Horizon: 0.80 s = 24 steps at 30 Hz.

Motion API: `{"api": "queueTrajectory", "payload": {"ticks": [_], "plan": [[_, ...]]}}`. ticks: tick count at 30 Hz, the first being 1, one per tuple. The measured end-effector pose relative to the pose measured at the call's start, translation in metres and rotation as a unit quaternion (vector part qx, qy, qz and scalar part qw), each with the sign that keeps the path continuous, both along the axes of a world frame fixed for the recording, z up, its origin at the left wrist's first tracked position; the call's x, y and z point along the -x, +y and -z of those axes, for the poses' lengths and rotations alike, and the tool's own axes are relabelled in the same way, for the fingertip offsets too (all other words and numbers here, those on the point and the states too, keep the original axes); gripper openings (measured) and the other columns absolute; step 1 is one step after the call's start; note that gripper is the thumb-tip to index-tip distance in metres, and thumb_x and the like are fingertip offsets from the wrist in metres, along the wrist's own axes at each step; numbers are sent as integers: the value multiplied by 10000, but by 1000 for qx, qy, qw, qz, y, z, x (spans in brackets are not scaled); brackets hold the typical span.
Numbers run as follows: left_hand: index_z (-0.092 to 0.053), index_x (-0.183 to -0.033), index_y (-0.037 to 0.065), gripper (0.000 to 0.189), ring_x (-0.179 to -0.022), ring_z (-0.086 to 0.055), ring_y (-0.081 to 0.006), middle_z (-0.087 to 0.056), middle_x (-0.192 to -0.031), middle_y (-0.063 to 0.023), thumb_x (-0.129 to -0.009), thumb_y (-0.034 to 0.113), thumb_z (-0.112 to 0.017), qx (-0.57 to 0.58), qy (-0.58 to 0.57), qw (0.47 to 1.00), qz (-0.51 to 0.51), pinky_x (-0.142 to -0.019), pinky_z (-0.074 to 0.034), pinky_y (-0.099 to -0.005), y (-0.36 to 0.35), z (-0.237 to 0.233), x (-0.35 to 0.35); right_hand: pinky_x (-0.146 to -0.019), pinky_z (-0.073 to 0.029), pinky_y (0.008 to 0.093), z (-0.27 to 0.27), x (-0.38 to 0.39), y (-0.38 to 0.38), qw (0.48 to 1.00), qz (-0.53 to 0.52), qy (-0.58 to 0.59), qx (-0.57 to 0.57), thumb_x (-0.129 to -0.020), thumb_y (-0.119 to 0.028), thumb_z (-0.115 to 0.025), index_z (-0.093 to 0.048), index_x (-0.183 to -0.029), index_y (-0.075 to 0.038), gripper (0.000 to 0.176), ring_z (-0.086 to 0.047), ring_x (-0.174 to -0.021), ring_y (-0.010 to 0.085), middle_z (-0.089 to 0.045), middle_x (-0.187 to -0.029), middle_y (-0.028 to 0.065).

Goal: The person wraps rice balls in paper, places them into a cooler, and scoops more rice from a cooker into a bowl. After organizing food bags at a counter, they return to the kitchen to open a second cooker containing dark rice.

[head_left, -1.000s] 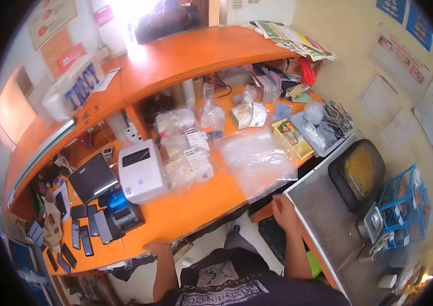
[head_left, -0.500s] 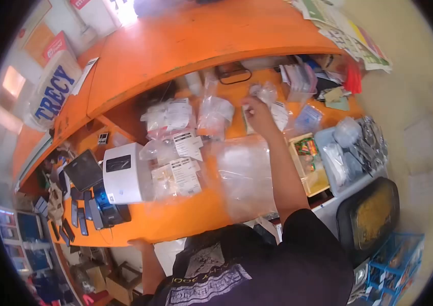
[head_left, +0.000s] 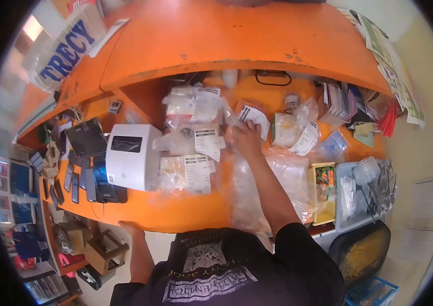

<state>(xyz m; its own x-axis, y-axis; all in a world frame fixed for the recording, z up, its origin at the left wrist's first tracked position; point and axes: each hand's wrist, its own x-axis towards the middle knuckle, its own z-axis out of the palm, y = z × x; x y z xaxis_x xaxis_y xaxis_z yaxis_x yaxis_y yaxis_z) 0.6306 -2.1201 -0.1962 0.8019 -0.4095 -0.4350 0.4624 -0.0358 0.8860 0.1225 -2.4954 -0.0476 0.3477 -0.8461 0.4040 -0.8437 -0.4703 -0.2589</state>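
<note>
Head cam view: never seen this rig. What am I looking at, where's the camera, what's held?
No machine here: a person works with two bare hands. The single fisheye camera sits on their head and looks down, so the dark shirt at the bottom is theirs. The right hand reaches among labelled clear bags on the orange desk; whether it grips one is unclear. The left hand rests on the desk's front edge, holding nothing. Left of the bags stands a white label printer, beyond it a row of phones. A yellow tray lies to the right.
</note>
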Motion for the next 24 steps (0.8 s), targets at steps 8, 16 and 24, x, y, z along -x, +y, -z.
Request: {"api": "queueTrajectory", "payload": {"ticks": [8,16,24], "plan": [[-364,-1454,59,768,-1289,-422,-298,-431,-1443,-119,-991,661,-251,-33,-41,999,-12,-1089,-338,-417,14,35,-21,-871,-435,474,7,10,44,998,-12,30,61,-754,-170,-654,-662,-901,-78,173,-523,-1032,306,-597,-1143,107],[-366,-1437,13,719,-1201,-499,-304,-476,-1382,-156,-1029,589,-231,-108,-162,981,-20,-1030,-412,-418,10,16,-4,-964,-350,528,-11,3,59,998,3,64,-28,-747,-182,-660,-667,-1024,-80,295,-487,-1138,315,-530,-1357,147],[-337,-1447,9,691,-1242,-470,-292,-434,-1431,-137,-1040,558,-230,-45,-29,997,-50,-1062,-386,-413,-7,-15,16,-1115,-258,516,-47,80,23,962,118,-228,96,-680,-57,-595,-356,-1379,69,749,-378,-1277,437,-441,-1325,256]]}}
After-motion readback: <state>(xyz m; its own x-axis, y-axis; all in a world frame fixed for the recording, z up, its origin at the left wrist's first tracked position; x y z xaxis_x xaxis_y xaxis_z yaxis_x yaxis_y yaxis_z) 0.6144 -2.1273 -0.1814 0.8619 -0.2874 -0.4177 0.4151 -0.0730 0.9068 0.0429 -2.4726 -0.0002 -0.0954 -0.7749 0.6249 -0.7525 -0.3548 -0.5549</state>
